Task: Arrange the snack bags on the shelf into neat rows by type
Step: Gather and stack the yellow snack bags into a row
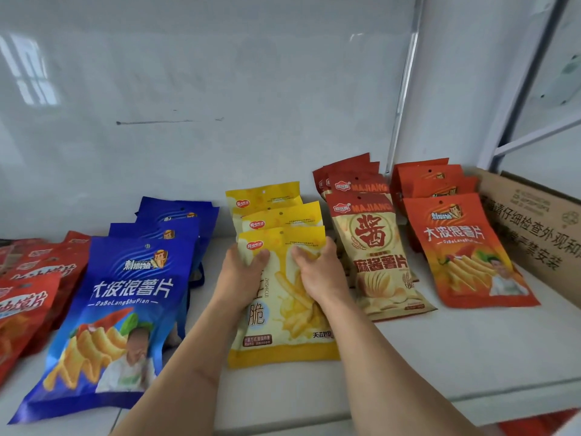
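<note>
Gripping: both hands are holding the front yellow bag by its upper half, the left hand curling its thumb over the left edge, the right hand curling its fingers onto the face near the top right corner
Grip state: both hands are closing on the bag with bent fingers; how hard they are pinching is not showing
Bag position: it is lying flat on the white shelf, in the middle column, overlapping two more yellow bags behind it
Long axis: it is running front to back, top seal pointing at the wall, bottom seal pointing at the person, roughly in line with the two behind
Nearer hand: neither; the bag is sitting between the two forearms, so a push or pull along the column is looking like the likely next move
Material: glossy, thin plastic film, slightly puffed, creasing under the fingers and likely sliding easily on the smooth shelf
Left neighbours: blue bags are fanning in a slanted column, red bags lying beyond them at the edge
Right neighbours: beige bags with red tops are lying just beside the right hand, then orange-red bags, then a cardboard box
Progress: columns by type are largely forming already; the blue one is looking the least straight
</note>
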`<action>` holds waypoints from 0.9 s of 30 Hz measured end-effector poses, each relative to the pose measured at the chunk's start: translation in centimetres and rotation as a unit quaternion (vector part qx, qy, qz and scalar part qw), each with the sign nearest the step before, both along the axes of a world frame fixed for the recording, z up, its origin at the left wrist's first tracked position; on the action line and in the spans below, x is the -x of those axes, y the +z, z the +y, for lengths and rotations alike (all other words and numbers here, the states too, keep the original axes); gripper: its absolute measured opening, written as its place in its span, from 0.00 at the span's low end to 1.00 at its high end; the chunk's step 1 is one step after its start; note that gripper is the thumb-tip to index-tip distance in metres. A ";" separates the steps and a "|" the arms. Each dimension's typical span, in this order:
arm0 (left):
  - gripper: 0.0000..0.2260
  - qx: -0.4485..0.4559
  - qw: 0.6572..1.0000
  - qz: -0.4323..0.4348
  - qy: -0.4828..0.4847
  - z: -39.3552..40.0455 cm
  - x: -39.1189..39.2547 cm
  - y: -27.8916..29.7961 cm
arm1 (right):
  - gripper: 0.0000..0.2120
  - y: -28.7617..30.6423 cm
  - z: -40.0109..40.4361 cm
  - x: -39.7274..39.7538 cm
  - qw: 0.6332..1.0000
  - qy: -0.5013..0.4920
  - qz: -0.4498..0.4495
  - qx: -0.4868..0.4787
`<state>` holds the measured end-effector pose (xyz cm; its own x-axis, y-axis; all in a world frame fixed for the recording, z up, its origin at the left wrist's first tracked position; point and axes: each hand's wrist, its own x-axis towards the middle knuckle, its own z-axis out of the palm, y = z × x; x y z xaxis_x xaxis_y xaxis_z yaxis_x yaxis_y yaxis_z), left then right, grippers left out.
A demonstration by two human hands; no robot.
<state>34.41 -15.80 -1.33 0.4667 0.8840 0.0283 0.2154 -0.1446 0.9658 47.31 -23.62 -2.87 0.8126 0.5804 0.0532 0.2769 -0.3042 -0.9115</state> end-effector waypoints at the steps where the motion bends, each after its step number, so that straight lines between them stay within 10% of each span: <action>1: 0.13 0.000 1.000 0.006 0.003 0.2 -0.1 -0.3 | 0.33 -0.1 0.1 0.0 1.000 -0.002 0.000 -0.001; 13: 0.23 -0.035 0.997 0.063 0.010 0.8 -0.1 -0.9 | 0.29 0.6 -0.1 0.7 1.000 0.001 0.006 0.024; 19: 0.20 -0.008 0.997 0.074 0.013 0.1 0.7 1.0 | 0.44 2.1 -0.2 0.4 0.998 0.025 0.021 0.047; 22: 0.37 -0.110 0.976 0.179 0.047 -0.7 1.6 1.7 | 0.47 3.4 0.2 -0.2 0.993 0.020 -0.077 0.087; 27: 0.33 -0.369 0.886 0.279 0.025 -6.8 3.3 0.9 | 0.41 5.4 2.5 -0.5 0.954 0.057 -0.243 0.165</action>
